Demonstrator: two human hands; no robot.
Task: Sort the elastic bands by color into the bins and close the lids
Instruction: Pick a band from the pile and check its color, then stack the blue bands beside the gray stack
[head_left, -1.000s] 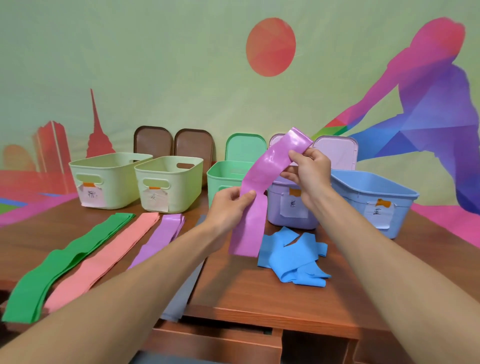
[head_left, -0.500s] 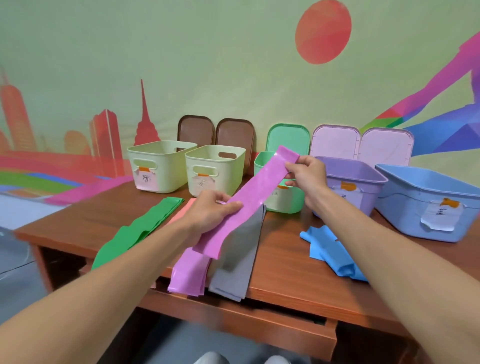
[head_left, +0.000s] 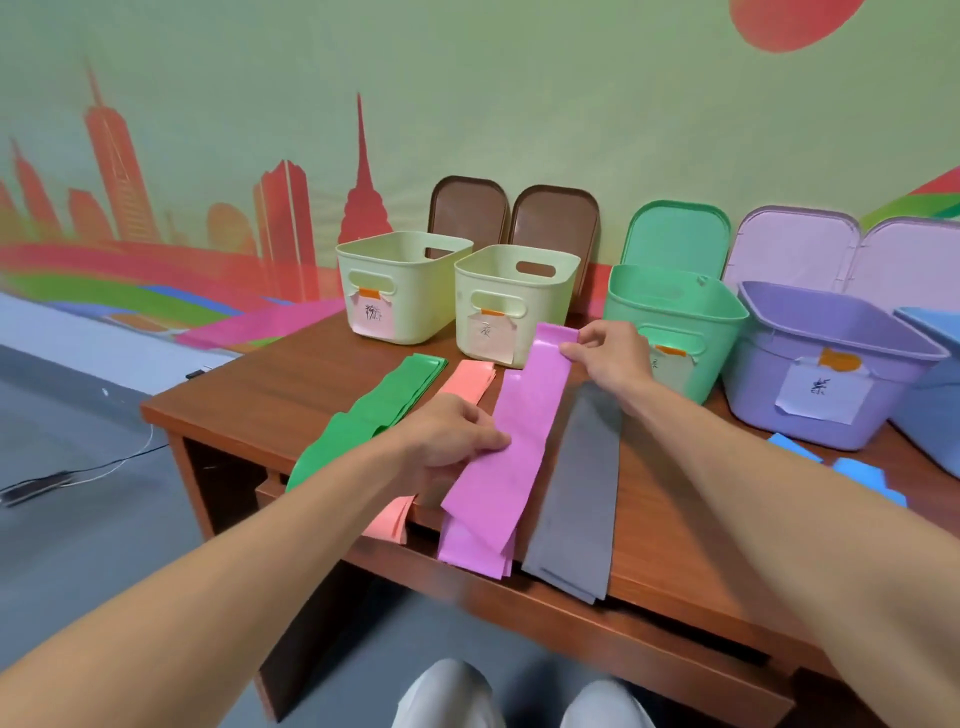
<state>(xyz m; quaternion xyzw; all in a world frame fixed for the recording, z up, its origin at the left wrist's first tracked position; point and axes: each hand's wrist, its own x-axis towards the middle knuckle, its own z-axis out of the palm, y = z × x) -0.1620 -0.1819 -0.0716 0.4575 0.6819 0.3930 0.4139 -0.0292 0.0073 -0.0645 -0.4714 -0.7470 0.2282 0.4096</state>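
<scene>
Lowered from mid-air, the purple band (head_left: 524, 421) now lies on the purple pile, between the pink band (head_left: 470, 382) and grey band (head_left: 582, 493) on the desk (head_left: 291, 384). The left hand (head_left: 452, 441) pinches its edge and the right hand (head_left: 608, 358) pinches its far end. Aligning the edges before release should let the stack lift whole into the purple bin (head_left: 748, 400).

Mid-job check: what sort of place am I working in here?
Probably a staged demo or activity room rather than a home: a wooden desk against a painted skyline mural, a row of hand-labelled plastic bins along it, and a bare grey floor.
</scene>
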